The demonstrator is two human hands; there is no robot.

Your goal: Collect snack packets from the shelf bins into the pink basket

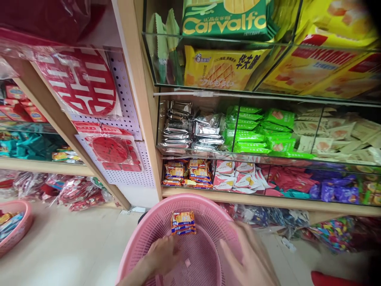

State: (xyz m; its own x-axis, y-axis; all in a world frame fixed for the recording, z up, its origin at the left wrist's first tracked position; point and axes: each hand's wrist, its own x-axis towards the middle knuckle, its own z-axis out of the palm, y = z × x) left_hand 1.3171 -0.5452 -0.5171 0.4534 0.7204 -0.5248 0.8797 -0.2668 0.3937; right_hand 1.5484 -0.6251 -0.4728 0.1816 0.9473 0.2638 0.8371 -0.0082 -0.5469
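Observation:
A round pink plastic basket stands in front of the shelves. Inside it, a small stack of orange and blue snack packets rests near the far side. My left hand is over the basket, just on the near side of this stack, fingers pointing inward and smeared by motion; whether it touches the packets is unclear. On the right, my right hand is blurred above the basket's rim, fingers apart and nothing in them. A small pale pink piece lies on the basket's bottom.
Matching orange packets fill a bottom shelf compartment behind the basket. Above are silver packets, green packets and yellow wafer packs behind clear panels. Another pink basket stands at left. Bagged sweets lie below the shelves.

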